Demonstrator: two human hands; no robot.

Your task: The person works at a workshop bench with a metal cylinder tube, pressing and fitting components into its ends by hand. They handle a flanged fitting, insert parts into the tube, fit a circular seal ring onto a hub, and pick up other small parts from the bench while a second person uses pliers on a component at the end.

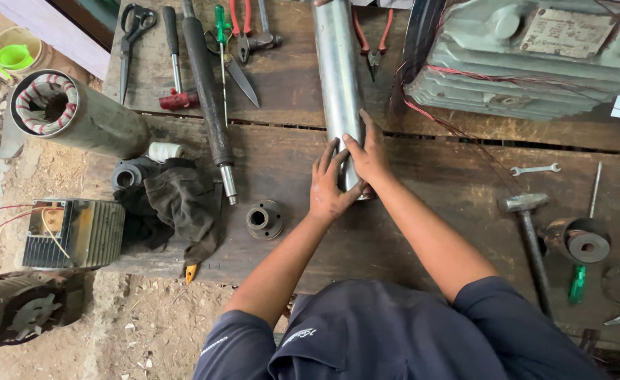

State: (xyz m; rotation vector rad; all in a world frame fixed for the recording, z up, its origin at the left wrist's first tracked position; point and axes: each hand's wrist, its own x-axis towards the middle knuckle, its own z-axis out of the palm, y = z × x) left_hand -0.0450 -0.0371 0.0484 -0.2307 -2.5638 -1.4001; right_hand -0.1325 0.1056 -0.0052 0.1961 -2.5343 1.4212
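Observation:
A long shiny steel tube (336,70) lies on the wooden bench (422,232), running away from me. My left hand (327,186) rests against the near end of the tube on its left side, fingers spread along the metal. My right hand (368,156) presses on the tube's right side and top near the same end. Both hands clasp the tube's near end between them.
A round metal flange (265,219), a dark rag (176,204) and a long black rod (208,91) lie left of the tube. Scissors, screwdrivers and pliers lie at the back. A hammer (531,239), spanner (535,169) and grey motor housing (528,56) sit right. A wound stator (70,112) overhangs the bench's left edge.

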